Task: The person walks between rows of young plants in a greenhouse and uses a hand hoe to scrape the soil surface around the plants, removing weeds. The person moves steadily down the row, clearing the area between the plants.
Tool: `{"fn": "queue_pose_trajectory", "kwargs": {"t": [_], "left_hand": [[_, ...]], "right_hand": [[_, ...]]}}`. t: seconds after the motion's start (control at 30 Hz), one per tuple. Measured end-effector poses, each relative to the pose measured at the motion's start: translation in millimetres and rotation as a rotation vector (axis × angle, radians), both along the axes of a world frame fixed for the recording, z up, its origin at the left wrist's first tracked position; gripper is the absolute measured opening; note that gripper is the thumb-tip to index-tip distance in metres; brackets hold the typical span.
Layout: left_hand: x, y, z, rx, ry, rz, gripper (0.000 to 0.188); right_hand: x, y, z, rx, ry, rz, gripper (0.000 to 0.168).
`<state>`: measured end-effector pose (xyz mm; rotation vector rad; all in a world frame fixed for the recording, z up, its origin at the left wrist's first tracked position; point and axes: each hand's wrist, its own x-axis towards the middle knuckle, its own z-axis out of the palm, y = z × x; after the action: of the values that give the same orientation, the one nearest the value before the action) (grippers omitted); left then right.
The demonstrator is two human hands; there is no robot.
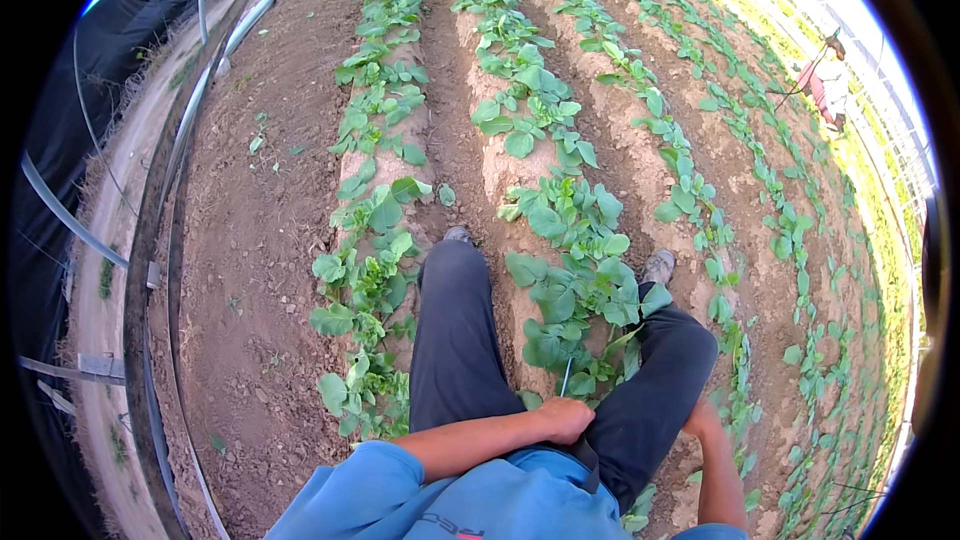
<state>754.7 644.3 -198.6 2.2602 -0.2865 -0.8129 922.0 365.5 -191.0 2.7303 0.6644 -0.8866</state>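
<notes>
My left hand (568, 420) is closed around a thin metal tool (565, 379), perhaps a knife, in front of my lap. Its narrow, pale shaft points away from me into a leafy green plant (577, 300) growing between my legs. The handle is hidden in my fist. Outside my bent right leg (667, 360), my right hand (701, 418) hangs low against the knee. Its fingers are mostly hidden, so I cannot see whether they hold anything. A dark strap (586, 461) lies at my waist, just below the left hand.
My left shoe (459, 235) is in a furrow; my right shoe (660, 267) stands beside the planted ridge. Another crop row (367, 300) runs along my left. Pipes and a dark edging strip (139, 292) border the field. Another person (825, 86) is at the far right.
</notes>
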Motion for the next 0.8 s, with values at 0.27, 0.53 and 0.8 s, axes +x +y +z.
{"fn": "queue_pose_trajectory", "kwargs": {"t": [0.27, 0.53, 0.8], "left_hand": [[17.5, 17.5, 3.5, -0.299, 0.398, 0.011, 0.027], [32.2, 19.6, -4.5, -0.269, 0.695, -0.043, 0.023], [19.3, 3.4, -38.3, -0.415, 0.718, -0.17, 0.042]], "right_hand": [[8.7, -11.0, -2.5, 0.046, 0.084, 0.222, 0.041], [9.6, -24.1, -2.8, 0.204, 0.256, -0.05, 0.036], [3.9, -12.3, 11.9, 0.41, 0.126, 0.146, 0.042]]}}
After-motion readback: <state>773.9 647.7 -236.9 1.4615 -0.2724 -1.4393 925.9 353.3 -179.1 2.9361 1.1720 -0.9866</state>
